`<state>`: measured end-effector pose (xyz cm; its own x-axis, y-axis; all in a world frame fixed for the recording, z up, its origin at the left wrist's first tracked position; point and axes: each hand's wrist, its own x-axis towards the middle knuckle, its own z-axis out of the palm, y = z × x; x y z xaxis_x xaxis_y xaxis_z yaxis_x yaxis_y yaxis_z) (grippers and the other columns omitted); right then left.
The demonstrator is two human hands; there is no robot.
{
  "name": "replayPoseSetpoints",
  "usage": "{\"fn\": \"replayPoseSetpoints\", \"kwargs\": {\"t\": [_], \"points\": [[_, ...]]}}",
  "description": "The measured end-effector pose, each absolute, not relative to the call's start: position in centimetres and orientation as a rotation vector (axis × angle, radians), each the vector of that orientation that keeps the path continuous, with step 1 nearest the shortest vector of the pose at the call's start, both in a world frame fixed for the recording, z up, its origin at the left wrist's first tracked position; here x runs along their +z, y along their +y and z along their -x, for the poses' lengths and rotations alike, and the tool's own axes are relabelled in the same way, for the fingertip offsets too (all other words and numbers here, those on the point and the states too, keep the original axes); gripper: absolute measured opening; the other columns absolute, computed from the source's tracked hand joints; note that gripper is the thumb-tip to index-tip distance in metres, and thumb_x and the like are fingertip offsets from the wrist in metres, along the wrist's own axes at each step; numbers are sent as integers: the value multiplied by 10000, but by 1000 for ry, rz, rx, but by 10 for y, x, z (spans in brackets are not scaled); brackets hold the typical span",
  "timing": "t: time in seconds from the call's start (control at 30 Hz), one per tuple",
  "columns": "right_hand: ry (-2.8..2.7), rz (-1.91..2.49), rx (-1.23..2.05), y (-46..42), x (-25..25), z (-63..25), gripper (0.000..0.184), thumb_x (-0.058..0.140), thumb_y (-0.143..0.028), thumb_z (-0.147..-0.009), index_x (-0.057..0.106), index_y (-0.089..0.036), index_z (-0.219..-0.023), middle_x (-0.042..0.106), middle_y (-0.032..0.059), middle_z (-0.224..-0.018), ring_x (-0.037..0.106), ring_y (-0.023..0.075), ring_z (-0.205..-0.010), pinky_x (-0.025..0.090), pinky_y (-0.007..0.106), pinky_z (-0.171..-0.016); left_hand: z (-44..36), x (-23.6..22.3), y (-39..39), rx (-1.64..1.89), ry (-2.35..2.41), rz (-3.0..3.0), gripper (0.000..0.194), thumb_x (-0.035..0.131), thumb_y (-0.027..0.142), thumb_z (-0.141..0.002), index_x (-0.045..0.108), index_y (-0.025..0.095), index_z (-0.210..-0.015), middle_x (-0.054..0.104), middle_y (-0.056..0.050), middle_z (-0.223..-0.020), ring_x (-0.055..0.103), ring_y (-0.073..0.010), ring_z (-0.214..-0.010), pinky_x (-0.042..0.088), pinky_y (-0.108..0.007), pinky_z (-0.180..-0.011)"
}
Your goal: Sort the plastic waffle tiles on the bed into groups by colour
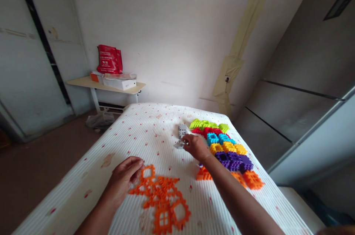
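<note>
My right hand (195,146) reaches across to the small group of grey plastic building pieces (183,130). Its fingers are closed at a grey piece (179,145) lying nearest to me. Curled at the left edge of a loose heap of orange building pieces (163,190) is my left hand (126,174), thumb against fingers; what they hold, if anything, is hidden. An orange square frame piece (148,172) lies right beside those fingertips. Window-shaped (163,219) and round-edged (181,213) orange pieces lie at the near end of the heap.
Stacked pieces stand in rows by colour on the right: green (208,125), red (212,131), blue (213,138), yellow (229,147), purple (235,161) and orange (253,179). They rest on a white ribbed cover (83,187). Behind are a side table (80,82) and a red bag (108,59).
</note>
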<state>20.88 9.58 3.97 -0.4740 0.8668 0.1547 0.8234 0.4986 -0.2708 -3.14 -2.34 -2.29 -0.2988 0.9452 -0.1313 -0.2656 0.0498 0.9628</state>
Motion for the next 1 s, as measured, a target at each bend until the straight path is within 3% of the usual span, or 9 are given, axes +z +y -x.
{"fn": "replayPoseSetpoints", "kwargs": {"t": [0.1, 0.33, 1.0], "points": [[-2491, 1513, 213, 118, 32, -219, 259, 604, -93, -736, 689, -177, -966, 714, 45, -882, 640, 146, -798, 421, 195, -703, 32, -24, -23, 1449, 1275, -809, 341, 743, 442, -591, 600, 158, -714, 542, 40, -524, 384, -63, -452, 277, -195, -432], [-2538, 1600, 162, 126, 20, -216, 300, 612, -88, -725, 694, -185, -997, 716, 67, -963, 642, 180, -905, 427, 223, -776, 33, -26, -23, 1422, 1275, -826, 321, 743, 425, -598, 605, 159, -713, 518, 47, -509, 390, -73, -474, 278, -196, -441], [-2605, 1624, 112, 126, 18, -213, 293, 570, -84, -747, 689, -183, -996, 708, 68, -999, 635, 191, -922, 446, 230, -794, 33, -23, -24, 1424, 1284, -838, 329, 736, 439, -587, 598, 162, -698, 489, 54, -495, 386, -79, -461, 274, -210, -448]]}}
